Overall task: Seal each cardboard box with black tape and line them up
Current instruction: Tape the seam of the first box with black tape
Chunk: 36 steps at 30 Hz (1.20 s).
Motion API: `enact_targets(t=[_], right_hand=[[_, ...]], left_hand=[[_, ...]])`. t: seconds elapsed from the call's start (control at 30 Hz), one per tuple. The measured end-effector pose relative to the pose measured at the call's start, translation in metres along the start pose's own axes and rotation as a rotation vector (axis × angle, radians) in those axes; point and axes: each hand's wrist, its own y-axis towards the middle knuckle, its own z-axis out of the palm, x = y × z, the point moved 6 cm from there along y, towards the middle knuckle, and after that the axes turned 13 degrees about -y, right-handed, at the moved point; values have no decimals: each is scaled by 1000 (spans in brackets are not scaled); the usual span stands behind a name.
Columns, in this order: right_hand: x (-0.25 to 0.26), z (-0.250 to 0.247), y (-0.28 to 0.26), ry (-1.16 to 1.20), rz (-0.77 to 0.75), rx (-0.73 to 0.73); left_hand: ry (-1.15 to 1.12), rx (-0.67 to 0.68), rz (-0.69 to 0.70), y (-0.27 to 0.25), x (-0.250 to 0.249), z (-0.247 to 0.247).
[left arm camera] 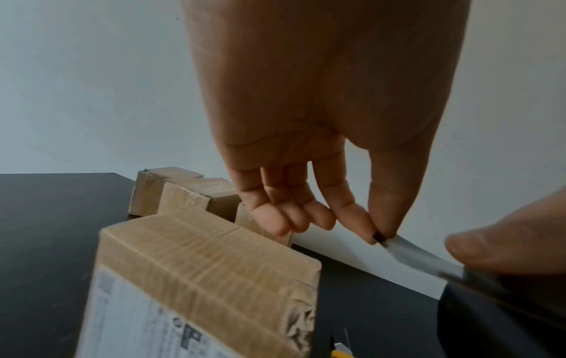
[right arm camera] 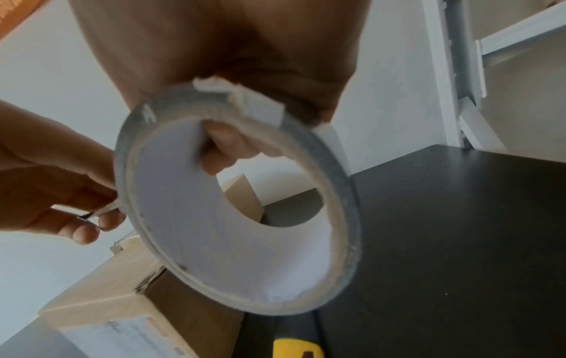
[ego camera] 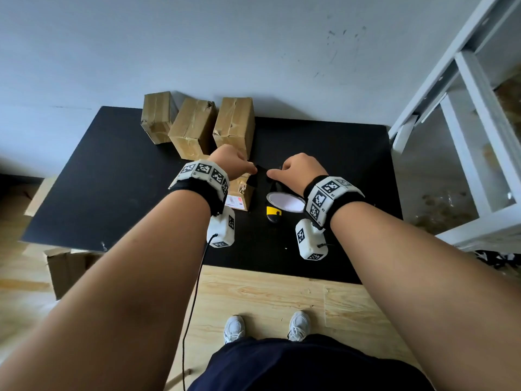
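Observation:
My right hand (ego camera: 298, 170) grips the black tape roll (right arm camera: 239, 213), whose white core (ego camera: 284, 203) shows below the wrist, with fingers hooked inside the ring. My left hand (ego camera: 234, 163) pinches the free end of the tape (left arm camera: 381, 238) between thumb and forefinger, close beside the roll. A short strip of tape (ego camera: 258, 177) spans between the two hands. Under them stands a cardboard box with a shipping label (ego camera: 239, 198) (left arm camera: 196, 278) (right arm camera: 128, 312), its top just below the strip. Three more cardboard boxes (ego camera: 197, 125) stand at the back of the black table (ego camera: 112, 187).
A yellow and black utility knife (ego camera: 273, 214) (right arm camera: 297, 348) lies on the table just right of the labelled box. A white metal frame (ego camera: 465, 122) stands at the right. An open carton (ego camera: 67, 269) sits on the wooden floor at the left.

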Motion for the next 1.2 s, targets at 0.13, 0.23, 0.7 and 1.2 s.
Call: enact_targets(t=[0.13,0.23,0.7,1.2], right_hand=[[16,14,2,-10,1,43],[24,25,3,-39,6,75],[41,45,23,-193,63,99],[40,49,25,-243,70,107]], left_hand=[[4,14,4,-2,20,-5],[14,-10,16,-3,33,-5],[113,-10,13,8,59,-1],[92,-37,30,10,63,1]])
